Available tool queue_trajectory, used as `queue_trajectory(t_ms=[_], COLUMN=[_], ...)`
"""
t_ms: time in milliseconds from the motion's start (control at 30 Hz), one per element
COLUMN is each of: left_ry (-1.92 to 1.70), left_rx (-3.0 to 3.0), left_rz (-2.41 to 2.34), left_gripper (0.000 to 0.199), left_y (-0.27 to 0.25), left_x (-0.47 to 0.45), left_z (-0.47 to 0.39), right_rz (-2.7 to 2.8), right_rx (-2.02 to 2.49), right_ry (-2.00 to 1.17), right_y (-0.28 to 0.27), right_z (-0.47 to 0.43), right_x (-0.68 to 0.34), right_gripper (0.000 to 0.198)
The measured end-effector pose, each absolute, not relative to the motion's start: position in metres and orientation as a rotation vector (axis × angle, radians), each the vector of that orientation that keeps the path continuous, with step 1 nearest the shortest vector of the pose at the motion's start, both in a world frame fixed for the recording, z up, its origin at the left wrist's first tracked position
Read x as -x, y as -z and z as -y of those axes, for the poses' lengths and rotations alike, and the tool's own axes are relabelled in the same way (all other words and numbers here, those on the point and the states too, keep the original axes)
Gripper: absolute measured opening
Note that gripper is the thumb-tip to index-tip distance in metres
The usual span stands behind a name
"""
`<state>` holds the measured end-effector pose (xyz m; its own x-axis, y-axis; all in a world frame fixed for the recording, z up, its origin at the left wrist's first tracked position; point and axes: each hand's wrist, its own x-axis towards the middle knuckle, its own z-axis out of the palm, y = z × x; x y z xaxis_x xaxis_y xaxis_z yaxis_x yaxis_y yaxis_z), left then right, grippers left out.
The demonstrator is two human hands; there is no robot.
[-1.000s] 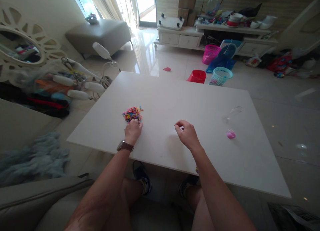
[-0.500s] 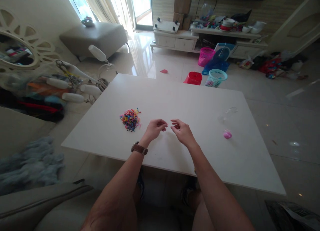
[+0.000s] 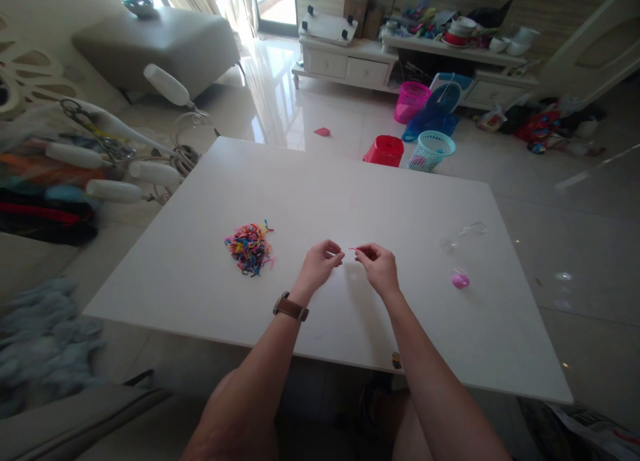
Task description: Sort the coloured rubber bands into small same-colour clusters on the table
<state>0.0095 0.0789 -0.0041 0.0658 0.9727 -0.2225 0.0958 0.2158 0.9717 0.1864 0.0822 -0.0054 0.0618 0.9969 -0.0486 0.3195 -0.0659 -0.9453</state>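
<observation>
A multicoloured heap of short strands (image 3: 249, 251), bands or cords too small to tell apart, lies on a white desk (image 3: 350, 194) as a seated person works with both hands at its right. The right hand (image 3: 381, 268), the farther of the two from the heap, pinches a thin reddish-pink strand (image 3: 353, 249) between thumb and forefinger, one end jutting back toward the heap. A fingertip pinch is probably the only grip that suits so slight a piece, and it leaves that end exposed. The left hand (image 3: 320, 264), between the heap and the strand, has thumb and fingers drawn to a narrow shape, tips just beside the loose end; whether it grips anything cannot be told. Both wrists are raised off the desk, likely to give the fingers room.

Well to the right of the heap, beyond both hands, sit a glossy pink object (image 3: 460, 278) and, just behind it, a clear piece (image 3: 449, 245), perhaps set aside there to leave the middle free. A small yellow-and-dark item (image 3: 397, 360) rests at the near edge, right of the heap and closer to the person. The heap itself lies loose and spread, which seems to put single strands within easy reach of the left hand.
</observation>
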Motion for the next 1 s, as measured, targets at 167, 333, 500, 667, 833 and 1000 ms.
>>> queue_trajectory(t_ms=[167,333,500,667,833,1000], left_ry=[-0.807,-0.688,-0.607,-0.502,-0.388,-0.368], left_rx=[-1.252,-1.3,-1.331,-1.455,-1.488,-1.451], left_rz=[-1.436,-1.485,-1.584,-1.75,-1.92,-1.976], left_gripper=[0.007,0.01,0.014,0.019,0.023,0.021], left_y=[0.008,0.003,0.006,0.011,0.006,-0.002], left_x=[-0.023,-0.023,-0.013,0.007,0.027,0.035], left_z=[-0.072,-0.067,-0.07,-0.07,-0.073,-0.076], right_rz=[0.818,0.59,0.71,0.941,1.393,1.868], right_rx=[1.609,1.523,1.526,1.569,1.696,1.693], right_ry=[-1.07,-1.124,-1.174,-1.097,-0.93,-0.66], right_y=[0.051,0.07,0.067,0.056,0.051,0.056], right_z=[-0.109,-0.122,-0.122,-0.11,-0.1,-0.097], right_x=[-0.213,-0.219,-0.209,-0.21,-0.211,-0.209], right_gripper=[0.023,0.022,0.034,0.037,0.025,0.019])
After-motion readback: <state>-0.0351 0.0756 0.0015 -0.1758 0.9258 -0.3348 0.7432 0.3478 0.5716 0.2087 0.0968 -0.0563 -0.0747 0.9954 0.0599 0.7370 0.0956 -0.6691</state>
